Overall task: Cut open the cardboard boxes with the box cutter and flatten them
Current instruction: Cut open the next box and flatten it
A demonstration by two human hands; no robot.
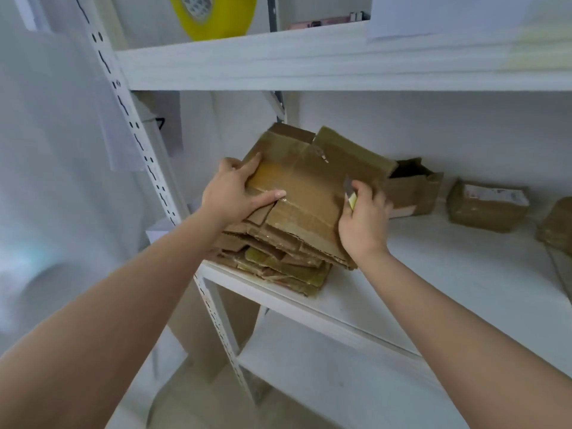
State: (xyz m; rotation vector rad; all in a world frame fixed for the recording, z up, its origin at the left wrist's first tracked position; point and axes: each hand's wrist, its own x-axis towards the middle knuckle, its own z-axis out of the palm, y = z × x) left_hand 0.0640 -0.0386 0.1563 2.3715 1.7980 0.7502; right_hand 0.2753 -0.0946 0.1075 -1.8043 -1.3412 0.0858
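A flattened brown cardboard box [312,184], taped over, lies tilted on top of a stack of flattened cardboard [278,261] at the left end of a white shelf [433,274]. My left hand [235,193] holds the box's left edge, thumb on top and fingers curled round the far side. My right hand [365,212] is at the box's right edge and grips a box cutter [351,196] with a pale yellow body, its grey tip pointing up. Whether the blade is out I cannot tell.
An opened cardboard box [414,187] stands behind my right hand. Further right on the shelf sit a sealed, labelled box [489,205] and part of another box [557,224]. A yellow tape roll [213,13] is on the upper shelf. A perforated white upright [148,168] frames the left side.
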